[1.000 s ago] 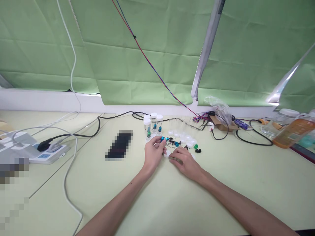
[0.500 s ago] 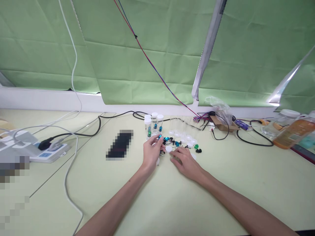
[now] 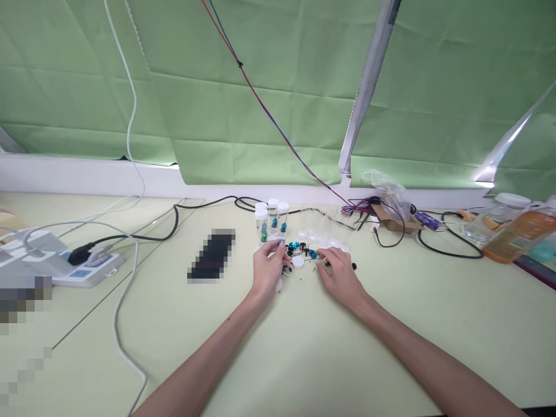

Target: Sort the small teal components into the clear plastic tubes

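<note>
My left hand is closed, thumb and fingertips pinching a small blue part that is now mostly hidden. My right hand is low over the table, thumb apart from the fingers and fingertips close to a teal piece. Between the hands lie a white round cap and a pile of small blue and black parts. Behind my left hand stand several clear tubes with white lids, blue or green pieces inside. More clear tubes stand behind my right hand, which covers some of the white caps.
A dark pixelated rectangle lies left of my hands. A power strip with plugs and cables is at far left. At the back right are an open cardboard box, wires, and a bottle of orange liquid.
My right hand has moved right and slightly up, away from the white cap, to beside the teal piece. My left hand stays almost in place; its blue part shows less.
</note>
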Action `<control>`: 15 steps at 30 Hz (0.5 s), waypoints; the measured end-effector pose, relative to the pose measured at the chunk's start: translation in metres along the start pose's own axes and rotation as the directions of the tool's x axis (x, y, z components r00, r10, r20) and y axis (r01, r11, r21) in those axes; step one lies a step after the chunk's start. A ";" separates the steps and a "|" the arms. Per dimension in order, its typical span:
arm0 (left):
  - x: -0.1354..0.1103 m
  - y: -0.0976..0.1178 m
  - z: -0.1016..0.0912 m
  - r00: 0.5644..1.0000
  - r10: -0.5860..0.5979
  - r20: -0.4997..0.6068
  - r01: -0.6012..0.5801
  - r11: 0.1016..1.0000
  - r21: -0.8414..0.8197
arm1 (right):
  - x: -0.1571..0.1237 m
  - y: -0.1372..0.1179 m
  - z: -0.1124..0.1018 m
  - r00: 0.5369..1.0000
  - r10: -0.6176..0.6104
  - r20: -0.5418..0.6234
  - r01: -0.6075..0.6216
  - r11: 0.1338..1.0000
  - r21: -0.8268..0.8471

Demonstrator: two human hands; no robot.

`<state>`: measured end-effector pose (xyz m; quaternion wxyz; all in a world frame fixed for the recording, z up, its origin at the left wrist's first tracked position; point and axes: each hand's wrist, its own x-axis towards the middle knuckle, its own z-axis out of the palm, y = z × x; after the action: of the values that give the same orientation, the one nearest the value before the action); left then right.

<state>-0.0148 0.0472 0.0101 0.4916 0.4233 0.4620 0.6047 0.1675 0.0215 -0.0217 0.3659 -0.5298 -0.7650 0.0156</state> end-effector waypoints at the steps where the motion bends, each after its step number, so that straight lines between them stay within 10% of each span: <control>1: 0.000 0.000 0.000 1.000 -0.002 0.001 0.002 1.000 0.003 | 0.001 0.003 -0.001 1.000 0.012 -0.012 -0.012 1.000 -0.013; 15: 0.001 -0.004 0.000 0.999 -0.014 0.043 0.013 1.000 0.025 | 0.006 -0.007 0.000 0.975 -0.167 0.147 0.175 0.984 -0.041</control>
<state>-0.0141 0.0480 0.0058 0.5004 0.4391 0.4618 0.5862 0.1609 0.0232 -0.0152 0.2957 -0.4692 -0.8321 0.0013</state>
